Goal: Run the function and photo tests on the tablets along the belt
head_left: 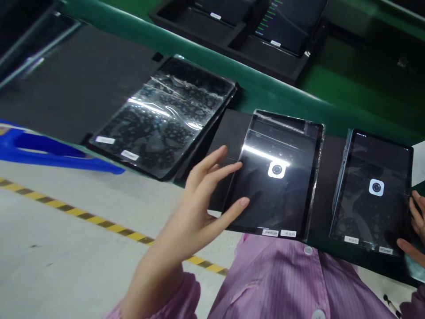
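Observation:
Two tablets lit with a white camera icon lie side by side before me. Over the left edge of the nearer-middle tablet point(282, 199) hovers my left hand point(202, 199), its fingers spread and holding nothing; whether a fingertip touches the glass I cannot tell. At the right edge of the other tablet point(372, 212) is my right hand point(419, 221), cut off by the frame, with thumb and fingers apart. Both tablets carry clear film and small white labels along the bottom. A dark tablet in wrinkled film point(166, 119) rests further left.
Black foam mats point(83, 84) cover part of the green bench point(265, 97). Behind the bench edge, a black divided tray point(229, 35) holds more tablets, one showing green text point(288, 22). A blue plastic object point(53, 148) sticks out below at left, above a floor with yellow-black tape point(89, 217).

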A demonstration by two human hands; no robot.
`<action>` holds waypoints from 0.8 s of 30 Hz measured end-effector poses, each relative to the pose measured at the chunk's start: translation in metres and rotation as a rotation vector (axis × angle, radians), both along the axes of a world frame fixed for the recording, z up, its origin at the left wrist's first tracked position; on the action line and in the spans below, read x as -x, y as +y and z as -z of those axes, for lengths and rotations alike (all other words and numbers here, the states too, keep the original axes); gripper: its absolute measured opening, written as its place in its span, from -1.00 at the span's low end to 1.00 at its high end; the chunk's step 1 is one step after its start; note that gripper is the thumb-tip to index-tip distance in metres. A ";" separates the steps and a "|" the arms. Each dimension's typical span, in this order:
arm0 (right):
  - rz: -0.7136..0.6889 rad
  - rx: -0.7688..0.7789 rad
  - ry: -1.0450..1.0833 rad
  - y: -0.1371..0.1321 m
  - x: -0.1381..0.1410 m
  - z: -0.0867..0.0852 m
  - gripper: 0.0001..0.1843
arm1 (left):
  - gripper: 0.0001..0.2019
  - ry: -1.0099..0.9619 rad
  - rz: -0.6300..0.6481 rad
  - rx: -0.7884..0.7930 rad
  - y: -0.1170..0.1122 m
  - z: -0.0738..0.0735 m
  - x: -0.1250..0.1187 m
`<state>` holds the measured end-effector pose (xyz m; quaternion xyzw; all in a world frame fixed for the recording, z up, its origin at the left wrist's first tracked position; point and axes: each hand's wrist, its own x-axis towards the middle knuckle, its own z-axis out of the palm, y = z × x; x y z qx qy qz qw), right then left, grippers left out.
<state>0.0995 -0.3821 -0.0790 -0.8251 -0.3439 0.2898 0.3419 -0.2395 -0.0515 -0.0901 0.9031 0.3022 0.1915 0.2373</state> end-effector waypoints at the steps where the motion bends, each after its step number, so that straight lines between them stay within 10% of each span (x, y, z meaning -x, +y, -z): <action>1: 0.007 -0.002 -0.007 0.000 0.000 0.001 0.02 | -0.49 0.003 0.030 -0.006 -0.004 0.000 -0.002; 9: 0.042 0.003 -0.038 0.000 0.000 0.004 -0.05 | -0.77 -0.043 0.445 -0.127 -0.030 -0.002 -0.023; 24: 0.022 0.009 -0.027 0.000 0.000 0.004 0.02 | -0.82 -0.042 0.531 -0.176 -0.027 0.000 -0.025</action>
